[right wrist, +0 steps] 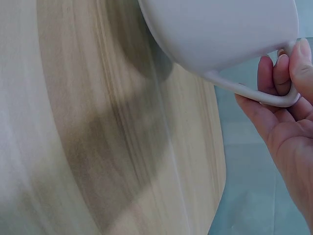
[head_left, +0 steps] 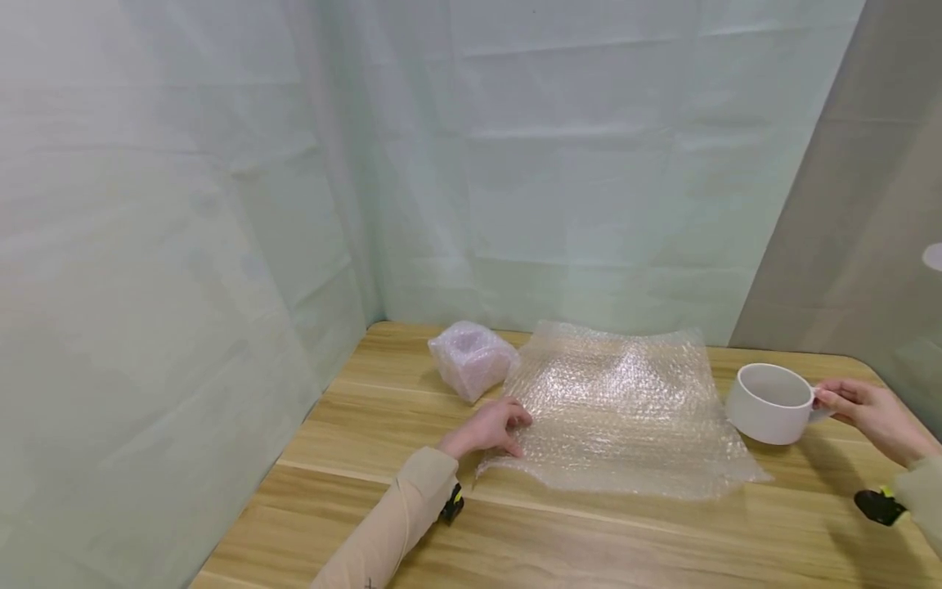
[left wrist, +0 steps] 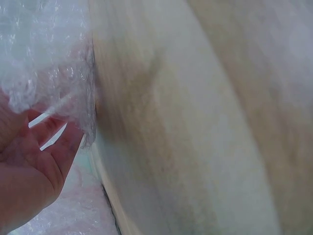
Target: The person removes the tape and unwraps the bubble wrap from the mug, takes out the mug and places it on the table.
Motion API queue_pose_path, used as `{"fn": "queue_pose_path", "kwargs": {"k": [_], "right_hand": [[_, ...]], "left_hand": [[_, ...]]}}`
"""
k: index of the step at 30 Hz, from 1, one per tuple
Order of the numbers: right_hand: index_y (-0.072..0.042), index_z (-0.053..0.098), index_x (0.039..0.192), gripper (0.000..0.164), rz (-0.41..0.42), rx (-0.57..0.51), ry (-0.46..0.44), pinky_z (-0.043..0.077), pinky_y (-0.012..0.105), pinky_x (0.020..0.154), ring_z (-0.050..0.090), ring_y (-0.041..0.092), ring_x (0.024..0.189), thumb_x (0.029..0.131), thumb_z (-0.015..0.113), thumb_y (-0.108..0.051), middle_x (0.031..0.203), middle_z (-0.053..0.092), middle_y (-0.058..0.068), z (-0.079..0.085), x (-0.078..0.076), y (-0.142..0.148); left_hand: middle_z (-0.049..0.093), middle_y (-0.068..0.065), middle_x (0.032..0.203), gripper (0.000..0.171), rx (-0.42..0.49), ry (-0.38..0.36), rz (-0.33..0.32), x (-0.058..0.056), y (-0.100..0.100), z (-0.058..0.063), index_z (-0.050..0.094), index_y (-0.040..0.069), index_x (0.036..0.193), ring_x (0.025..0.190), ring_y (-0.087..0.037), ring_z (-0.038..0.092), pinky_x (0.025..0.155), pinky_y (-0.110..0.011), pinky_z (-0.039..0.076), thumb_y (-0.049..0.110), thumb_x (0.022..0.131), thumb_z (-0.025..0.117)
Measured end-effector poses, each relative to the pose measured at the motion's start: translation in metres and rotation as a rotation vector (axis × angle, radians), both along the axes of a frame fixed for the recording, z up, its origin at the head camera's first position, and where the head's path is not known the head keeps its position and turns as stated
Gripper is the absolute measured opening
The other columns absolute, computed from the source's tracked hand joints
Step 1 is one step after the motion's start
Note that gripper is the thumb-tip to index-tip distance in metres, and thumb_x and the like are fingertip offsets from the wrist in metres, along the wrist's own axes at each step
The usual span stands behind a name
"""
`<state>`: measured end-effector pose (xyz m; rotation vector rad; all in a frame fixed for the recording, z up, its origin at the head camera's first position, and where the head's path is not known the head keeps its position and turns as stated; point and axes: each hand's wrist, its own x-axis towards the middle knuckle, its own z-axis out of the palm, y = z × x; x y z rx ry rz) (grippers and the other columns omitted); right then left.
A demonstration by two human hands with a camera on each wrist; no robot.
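My right hand [head_left: 876, 413] grips the handle of a wide white mug [head_left: 769, 417], which hangs above the table at the sheet's right edge. In the right wrist view, thumb and fingers [right wrist: 302, 68] close round the mug handle [right wrist: 254, 94]. A flat sheet of clear bubble wrap [head_left: 611, 409] lies across the middle of the table. Loosely bent, with thumb and fingers apart, my left hand [head_left: 489, 427] touches the sheet's left edge. In the left wrist view, the bubble wrap [left wrist: 54, 78] partly covers its fingertips.
A bubble-wrapped bundle [head_left: 474, 360] sits at the back left, beside the sheet. The wooden table [head_left: 346, 483] ends against pale hanging cloth [head_left: 574, 196] at the back and left. Dark wrist devices [head_left: 879, 505] are worn on both arms.
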<state>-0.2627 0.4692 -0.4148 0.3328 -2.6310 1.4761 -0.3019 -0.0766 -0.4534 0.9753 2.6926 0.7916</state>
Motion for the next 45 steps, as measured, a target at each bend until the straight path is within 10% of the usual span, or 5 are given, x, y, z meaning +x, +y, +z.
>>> {"fn": "queue_pose_path", "kwargs": {"k": [45], "right_hand": [[-0.016, 0.062, 0.091, 0.017, 0.119, -0.272, -0.026, 0.046, 0.012, 0.065, 0.055, -0.003, 0.079, 0.093, 0.049, -0.005, 0.089, 0.060, -0.013, -0.020, -0.005, 0.009]], "left_hand": [[0.053, 0.002, 0.099, 0.047, -0.007, 0.024, -0.018, -0.004, -0.001, -0.004, 0.064, 0.006, 0.106, 0.088, -0.013, 0.050, 0.076, -0.021, 0.042, 0.017, 0.064, 0.081]]}}
